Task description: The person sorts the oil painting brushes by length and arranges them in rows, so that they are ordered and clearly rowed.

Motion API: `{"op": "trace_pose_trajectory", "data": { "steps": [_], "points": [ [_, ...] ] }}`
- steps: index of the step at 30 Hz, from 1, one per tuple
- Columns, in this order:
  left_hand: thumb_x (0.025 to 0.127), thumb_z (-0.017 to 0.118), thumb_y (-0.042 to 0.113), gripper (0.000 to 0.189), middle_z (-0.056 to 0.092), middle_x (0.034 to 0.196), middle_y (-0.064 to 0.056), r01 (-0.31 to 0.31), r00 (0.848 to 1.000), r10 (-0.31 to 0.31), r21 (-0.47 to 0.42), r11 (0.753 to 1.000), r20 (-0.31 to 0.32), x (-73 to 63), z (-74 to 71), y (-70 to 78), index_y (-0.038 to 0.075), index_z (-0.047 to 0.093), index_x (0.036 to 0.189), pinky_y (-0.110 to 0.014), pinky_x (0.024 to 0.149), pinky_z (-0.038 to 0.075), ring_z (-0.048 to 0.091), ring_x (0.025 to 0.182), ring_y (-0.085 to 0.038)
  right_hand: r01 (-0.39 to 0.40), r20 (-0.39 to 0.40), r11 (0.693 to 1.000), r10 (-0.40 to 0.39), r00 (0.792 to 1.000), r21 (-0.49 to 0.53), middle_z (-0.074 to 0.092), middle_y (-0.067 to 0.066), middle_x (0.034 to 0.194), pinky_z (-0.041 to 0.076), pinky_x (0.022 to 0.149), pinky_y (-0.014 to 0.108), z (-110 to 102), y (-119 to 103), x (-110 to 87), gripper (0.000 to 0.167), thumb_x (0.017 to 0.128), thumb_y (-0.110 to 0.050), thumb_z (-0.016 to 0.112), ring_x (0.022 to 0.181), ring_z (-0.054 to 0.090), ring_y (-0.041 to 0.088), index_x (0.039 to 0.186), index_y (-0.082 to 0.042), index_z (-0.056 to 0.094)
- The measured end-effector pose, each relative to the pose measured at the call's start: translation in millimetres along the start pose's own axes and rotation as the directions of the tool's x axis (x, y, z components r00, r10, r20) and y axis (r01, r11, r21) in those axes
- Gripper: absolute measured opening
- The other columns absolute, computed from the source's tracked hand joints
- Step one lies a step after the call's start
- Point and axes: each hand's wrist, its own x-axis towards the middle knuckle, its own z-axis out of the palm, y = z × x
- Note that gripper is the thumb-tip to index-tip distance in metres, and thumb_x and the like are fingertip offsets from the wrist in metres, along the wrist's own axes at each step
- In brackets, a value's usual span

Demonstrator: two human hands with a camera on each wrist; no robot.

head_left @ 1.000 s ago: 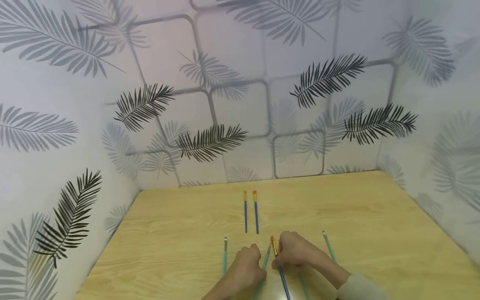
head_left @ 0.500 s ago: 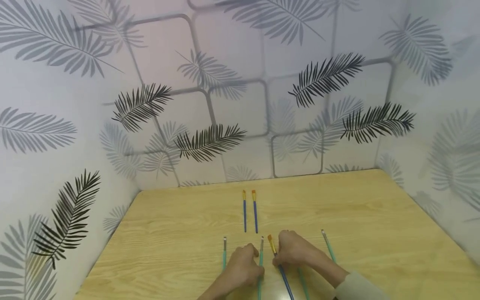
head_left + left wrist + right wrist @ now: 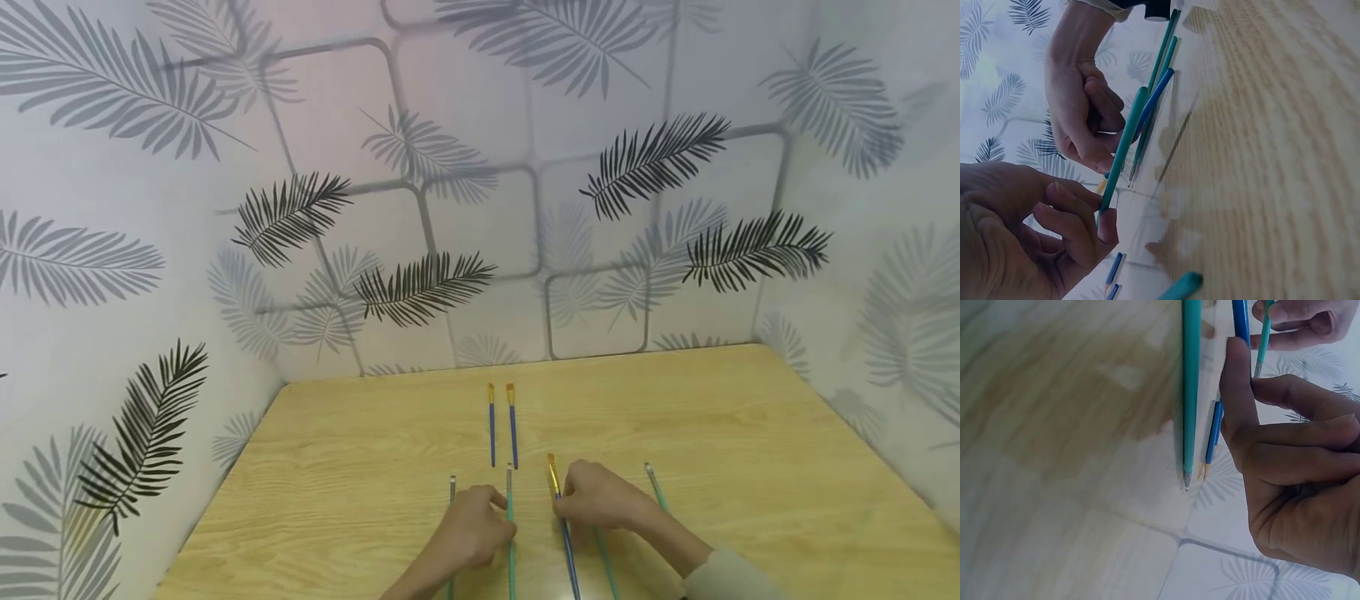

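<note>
My left hand (image 3: 474,527) pinches a green-handled paintbrush (image 3: 511,500) between thumb and fingers; in the left wrist view this green brush (image 3: 1124,150) is raised off the table. To the right, my right hand (image 3: 603,498) pinches a blue-handled paintbrush (image 3: 567,546), its golden bristle end pointing away from me. That blue brush (image 3: 1241,317) crosses between thumb and forefinger in the right wrist view. Under the right hand lies another green brush (image 3: 606,562), partly covered. A further green brush (image 3: 452,485) lies beside the left hand, its middle hidden by the wrist.
Two blue brushes (image 3: 492,429) lie side by side farther back on the wooden table (image 3: 360,450). One more green brush (image 3: 656,487) lies past the right hand, partly behind the forearm. A leaf-patterned wall covering (image 3: 480,217) rises behind the table and at both sides.
My left hand has shifted left with its green brush, which has turned from slanted to nearly straight ahead. The blue brush in my right hand has moved slightly forward and straightened.
</note>
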Motion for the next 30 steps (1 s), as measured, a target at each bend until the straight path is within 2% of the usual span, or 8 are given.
{"op": "trace_pose_trajectory", "data": {
  "steps": [4, 8, 10, 12, 22, 30],
  "points": [
    [0.086, 0.063, 0.003, 0.037, 0.062, 0.059, -0.003, -0.020, 1.000, 0.019, -0.010, 1.000, -0.007, -0.4, -3.9, -5.6, -0.011, 0.057, 0.120, -0.012, 0.037, 0.032, 0.040, 0.036, -0.001, -0.006, -0.011, 1.000, 0.006, 1.000, 0.020, 0.068, 0.004, 0.054, 0.024, 0.033, 0.012, -4.2, 0.5, 1.5, 0.029, 0.089, -0.013, 0.058, 0.032, 0.028, -0.005, 0.068, 0.007, 0.064],
    [0.087, 0.063, 0.006, 0.036, 0.067, 0.066, -0.007, -0.005, 1.000, 0.004, -0.031, 1.000, -0.011, -0.3, -7.9, -10.2, -0.006, 0.057, 0.120, -0.013, 0.037, 0.033, 0.043, 0.037, -0.003, -0.021, 0.006, 0.998, 0.021, 1.000, 0.060, 0.074, 0.008, 0.065, 0.023, 0.033, 0.012, -9.5, -1.1, 1.5, 0.023, 0.093, -0.015, 0.056, 0.033, 0.026, -0.004, 0.092, 0.007, 0.065],
    [0.087, 0.063, 0.007, 0.037, 0.068, 0.069, -0.006, 0.007, 1.000, -0.007, -0.042, 0.999, -0.008, -1.0, -9.8, -11.8, -0.005, 0.056, 0.122, -0.013, 0.037, 0.032, 0.042, 0.038, -0.003, -0.026, 0.014, 0.996, 0.025, 1.000, 0.082, 0.074, 0.009, 0.067, 0.023, 0.033, 0.012, -11.7, -1.4, 1.3, 0.026, 0.094, -0.015, 0.056, 0.033, 0.026, -0.004, 0.104, 0.009, 0.063],
    [0.087, 0.062, 0.008, 0.039, 0.069, 0.071, -0.005, 0.006, 1.000, -0.007, -0.045, 0.999, -0.005, -2.2, -11.8, -12.9, -0.005, 0.055, 0.123, -0.013, 0.037, 0.032, 0.041, 0.038, -0.003, -0.026, 0.015, 0.995, 0.024, 1.000, 0.096, 0.074, 0.009, 0.068, 0.023, 0.033, 0.012, -13.9, -1.3, 1.4, 0.030, 0.094, -0.014, 0.056, 0.033, 0.025, -0.004, 0.109, 0.012, 0.061],
    [0.084, 0.062, 0.007, 0.041, 0.069, 0.073, -0.003, -0.018, 1.000, 0.018, -0.027, 0.999, -0.004, -6.2, -18.5, -14.0, -0.008, 0.055, 0.122, -0.012, 0.037, 0.031, 0.038, 0.038, -0.001, -0.023, -0.010, 0.994, 0.025, 1.000, 0.111, 0.074, 0.009, 0.071, 0.024, 0.034, 0.014, -23.3, -2.5, 5.4, 0.024, 0.093, -0.013, 0.060, 0.033, 0.026, -0.003, 0.105, 0.007, 0.060],
    [0.082, 0.067, 0.008, 0.042, 0.070, 0.068, -0.003, 0.000, 0.999, 0.000, -0.004, 1.000, -0.050, -10.3, -20.6, -13.8, -0.009, 0.058, 0.119, -0.012, 0.038, 0.034, 0.042, 0.038, -0.003, -0.015, -0.054, 0.995, 0.021, 0.998, 0.100, 0.075, 0.007, 0.073, 0.023, 0.036, 0.014, -30.5, -5.9, 5.5, 0.033, 0.095, -0.018, 0.063, 0.035, 0.025, -0.002, 0.112, 0.010, 0.059]
  ]
}}
